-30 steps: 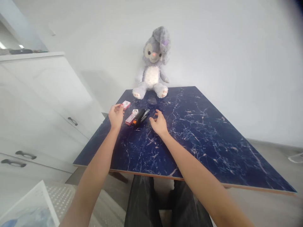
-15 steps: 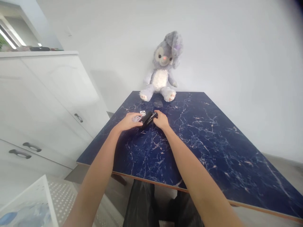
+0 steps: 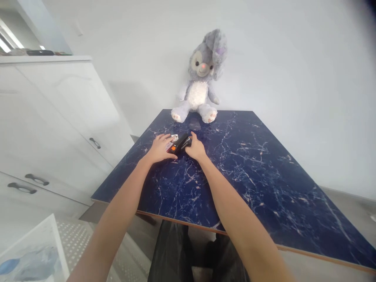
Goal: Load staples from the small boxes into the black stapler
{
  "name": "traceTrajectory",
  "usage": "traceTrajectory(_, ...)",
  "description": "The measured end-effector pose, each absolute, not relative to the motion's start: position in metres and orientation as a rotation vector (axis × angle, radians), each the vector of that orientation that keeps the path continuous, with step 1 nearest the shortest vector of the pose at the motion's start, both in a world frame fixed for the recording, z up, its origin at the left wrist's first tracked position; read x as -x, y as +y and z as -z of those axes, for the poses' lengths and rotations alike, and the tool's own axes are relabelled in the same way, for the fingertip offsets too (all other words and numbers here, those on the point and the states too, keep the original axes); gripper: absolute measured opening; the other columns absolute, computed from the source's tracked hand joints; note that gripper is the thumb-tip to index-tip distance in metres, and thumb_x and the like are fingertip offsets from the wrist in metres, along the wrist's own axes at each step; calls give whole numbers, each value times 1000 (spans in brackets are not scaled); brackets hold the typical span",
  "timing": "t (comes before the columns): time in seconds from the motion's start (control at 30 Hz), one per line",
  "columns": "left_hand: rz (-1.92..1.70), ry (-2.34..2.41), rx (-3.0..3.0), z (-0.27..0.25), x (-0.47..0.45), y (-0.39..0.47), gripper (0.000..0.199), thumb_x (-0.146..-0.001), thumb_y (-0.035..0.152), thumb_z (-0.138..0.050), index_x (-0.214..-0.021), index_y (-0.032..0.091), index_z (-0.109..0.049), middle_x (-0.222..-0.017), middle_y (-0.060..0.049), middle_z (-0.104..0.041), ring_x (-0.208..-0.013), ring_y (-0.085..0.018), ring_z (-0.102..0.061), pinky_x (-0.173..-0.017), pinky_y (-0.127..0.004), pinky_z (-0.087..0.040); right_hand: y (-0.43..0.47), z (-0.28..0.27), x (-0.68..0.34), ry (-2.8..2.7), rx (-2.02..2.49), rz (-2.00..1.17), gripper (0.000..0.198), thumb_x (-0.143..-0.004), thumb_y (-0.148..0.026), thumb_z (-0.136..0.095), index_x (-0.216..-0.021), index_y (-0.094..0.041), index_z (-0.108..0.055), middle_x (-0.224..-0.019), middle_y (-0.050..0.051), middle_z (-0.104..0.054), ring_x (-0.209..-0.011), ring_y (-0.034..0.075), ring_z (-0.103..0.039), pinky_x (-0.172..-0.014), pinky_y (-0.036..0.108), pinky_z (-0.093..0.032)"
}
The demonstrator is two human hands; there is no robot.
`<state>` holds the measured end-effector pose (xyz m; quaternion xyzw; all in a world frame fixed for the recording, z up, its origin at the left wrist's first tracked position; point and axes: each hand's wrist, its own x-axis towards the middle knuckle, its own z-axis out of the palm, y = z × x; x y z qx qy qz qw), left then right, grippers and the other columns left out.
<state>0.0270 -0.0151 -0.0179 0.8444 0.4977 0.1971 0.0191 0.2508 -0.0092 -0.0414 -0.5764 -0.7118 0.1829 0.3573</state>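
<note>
On the dark blue table (image 3: 252, 164), a slim black box-like case (image 3: 179, 141) with an orange patch lies between my hands. My left hand (image 3: 160, 149) rests at its left side, fingers spread and thumb by the near end. A card with red and white print (image 3: 169, 146) shows partly under that hand. Just beyond it lies a small white card (image 3: 174, 137) with a dark picture. Curled round a glossy black piece (image 3: 187, 142) beside the case is my right hand (image 3: 196, 149); its fingers hide much of the piece, so its kind is unclear.
A grey plush rabbit (image 3: 199, 84) sits at the table's far edge against the wall. Before its feet lies a dark, rounded flat thing (image 3: 194, 124). White cabinets (image 3: 64, 117) stand on the left, and a white-framed bin (image 3: 58, 243) is at the lower left.
The case has turned so its orange patch shows. My left hand has opened out with its fingers spread. My right hand keeps hold of the glossy black piece. The view has shifted slightly.
</note>
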Motion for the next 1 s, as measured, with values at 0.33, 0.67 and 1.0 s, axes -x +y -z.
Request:
traceTrajectory(0.33, -639, 1656, -2656, 20, -28, -19, 109, -60, 79, -73, -151, 27, -43, -153, -11, -47, -139, -41, -34, -116, -54, -24, -14, 36, -253, -1856, 1443, -552, 80, -73, -17, -61, -149, -16, -35, -139, 11, -61, -123, 29, -62, -108, 42, -47)
traceTrajectory(0.67, -560, 1680, -2604, 11, -30, -21, 114, -60, 76, -75, -154, 24, -37, -155, -15, -42, -141, -44, -30, -115, -57, -22, -15, 35, -252, -1753, 1475, -538, 78, -75, -15, -57, -150, -17, -33, -127, 8, -69, -114, 26, -67, -103, 38, -50)
traceTrajectory(1.0, -476, 1764, -2581, -6, -15, -27, 41, -69, 48, -75, -103, 25, -76, -126, -9, -66, -118, -40, -54, -100, -52, -43, -6, 46, -257, -1659, 1478, -505, 60, -82, -16, -51, -142, -17, -44, -120, 8, -71, -97, 22, -70, -99, 38, -51)
